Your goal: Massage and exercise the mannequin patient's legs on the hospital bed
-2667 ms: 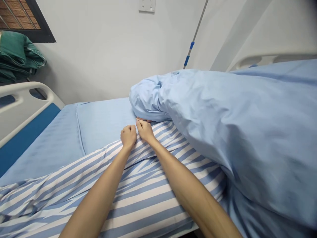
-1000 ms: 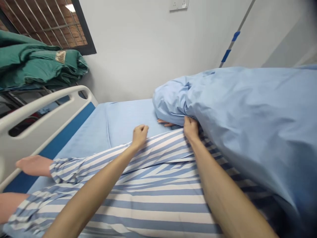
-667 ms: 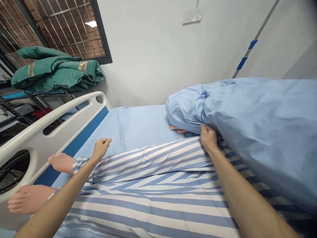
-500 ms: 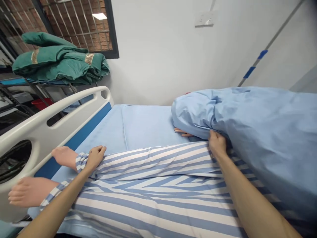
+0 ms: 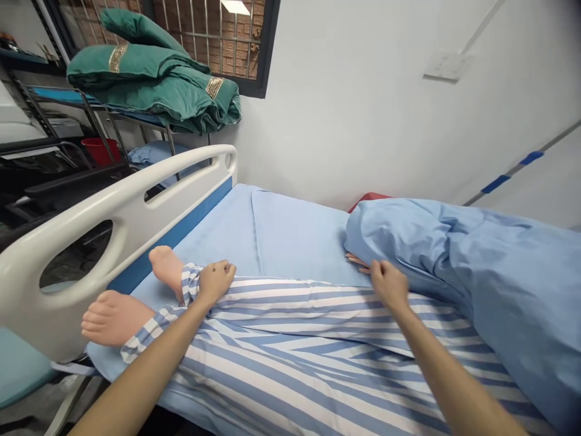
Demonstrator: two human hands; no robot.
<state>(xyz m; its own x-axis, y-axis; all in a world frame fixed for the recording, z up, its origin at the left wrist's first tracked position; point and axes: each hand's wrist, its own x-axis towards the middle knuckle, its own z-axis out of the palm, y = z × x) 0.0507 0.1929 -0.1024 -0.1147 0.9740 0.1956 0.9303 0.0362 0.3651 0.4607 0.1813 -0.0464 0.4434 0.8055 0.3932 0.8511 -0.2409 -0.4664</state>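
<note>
Blue-and-white striped trousers (image 5: 308,306) cover the legs of a manikin-like figure lying on the bed. Its bare feet (image 5: 115,318) point to the left. My left hand (image 5: 218,280) is closed on the trouser leg near the far ankle. Higher up the same leg, my right hand (image 5: 389,283) is closed at the far edge of the trousers, its fingertips partly hidden. Just beyond it, fingers of the figure's hand (image 5: 357,261) stick out from under a bunched light blue quilt (image 5: 490,260).
The white footboard (image 5: 131,200) rises at the left end of the bed, above the light blue sheet (image 5: 295,230). Folded green bedding (image 5: 158,79) lies on a rack by the barred window. A red bucket (image 5: 100,151) and dark chair-like frames stand behind the footboard.
The view has turned left, so the scene sits further right. My right hand has moved along the leg toward the feet, away from the quilt's edge. My left hand stays near the ankle.
</note>
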